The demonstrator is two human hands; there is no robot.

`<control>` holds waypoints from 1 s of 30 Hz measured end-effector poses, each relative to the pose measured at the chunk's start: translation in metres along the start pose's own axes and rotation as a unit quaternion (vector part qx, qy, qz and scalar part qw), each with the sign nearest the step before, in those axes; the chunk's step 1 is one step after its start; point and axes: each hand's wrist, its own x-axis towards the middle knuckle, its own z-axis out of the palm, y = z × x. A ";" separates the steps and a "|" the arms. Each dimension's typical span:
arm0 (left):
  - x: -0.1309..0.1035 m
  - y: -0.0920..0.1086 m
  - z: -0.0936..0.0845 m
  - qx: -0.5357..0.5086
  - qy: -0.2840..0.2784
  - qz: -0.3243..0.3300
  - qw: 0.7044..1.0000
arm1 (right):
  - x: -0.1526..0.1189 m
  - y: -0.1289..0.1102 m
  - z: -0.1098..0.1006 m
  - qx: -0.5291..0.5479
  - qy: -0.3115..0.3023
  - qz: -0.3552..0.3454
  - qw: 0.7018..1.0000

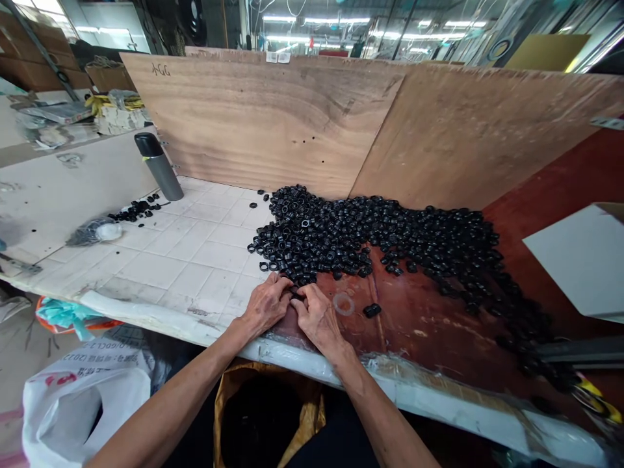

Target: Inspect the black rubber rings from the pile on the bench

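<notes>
Both of my hands meet at the near edge of a large pile of small black rings [331, 227] on the table. My left hand [268, 303] has its fingers bent and pinched at a small black piece [295, 296]. From the other side, the thumb and fingers of my right hand [318, 316] close on the same spot. The fingers partly hide the piece, so its shape is unclear. Right of my right hand, a couple of black pieces [372, 311] lie joined or touching on the red surface, near a pale round mark [344, 303].
A wooden board [273, 123] stands behind the pile. At the left are a grey bottle [164, 172], a plastic bag [92, 231] and loose black pieces [136, 210]. A white box [580, 260] is at the right. Below the table edge sits an open yellow-brown sack [221, 416].
</notes>
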 end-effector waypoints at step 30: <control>-0.003 0.012 -0.010 -0.462 -0.044 -0.095 0.881 | 0.004 -0.003 -0.017 0.240 0.082 0.046 0.966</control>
